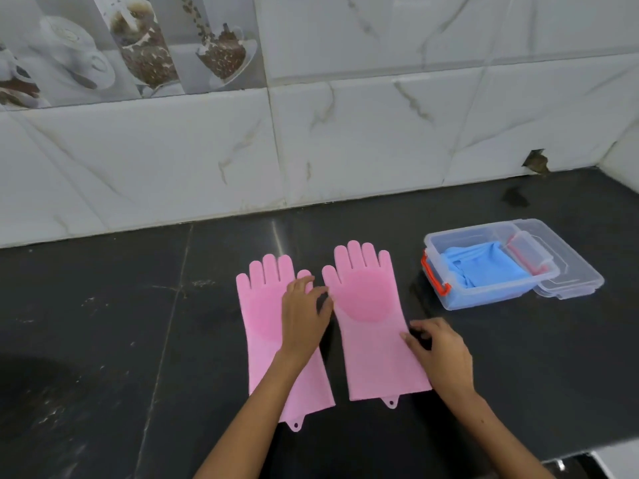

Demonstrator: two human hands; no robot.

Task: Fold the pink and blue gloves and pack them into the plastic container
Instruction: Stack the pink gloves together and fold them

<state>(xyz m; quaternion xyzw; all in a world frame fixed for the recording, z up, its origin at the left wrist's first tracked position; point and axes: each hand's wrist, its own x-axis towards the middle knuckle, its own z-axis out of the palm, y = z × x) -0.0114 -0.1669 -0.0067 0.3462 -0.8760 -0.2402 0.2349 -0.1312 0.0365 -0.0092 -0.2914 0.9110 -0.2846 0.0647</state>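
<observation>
Both bare forearms reach in from 6 o'clock over the dark polished stone counter (103,305), which fills the lower half of the view below a white marbled tile wall (380,133).

2 pink silicone gloves with scrubber palms lie flat and unfolded at the centre, fingers toward 12 o'clock, side by side with a narrow gap between them. The left pink glove (262,326) has the left hand (302,318) resting palm-down on it, fingers loosely spread and reaching toward 1 o'clock to the thumb of the right pink glove (371,326); it grips nothing. The right hand (441,354) sits at the 3 o'clock edge of that glove, fingers curled with tips touching the cuff edge; whether it pinches the edge I cannot tell.

At 2 o'clock, well apart from the pink pair, a clear rectangular plastic container with red latches (484,299) holds the folded blue gloves (484,267). Its clear plastic lid (574,271) lies against its far side.
</observation>
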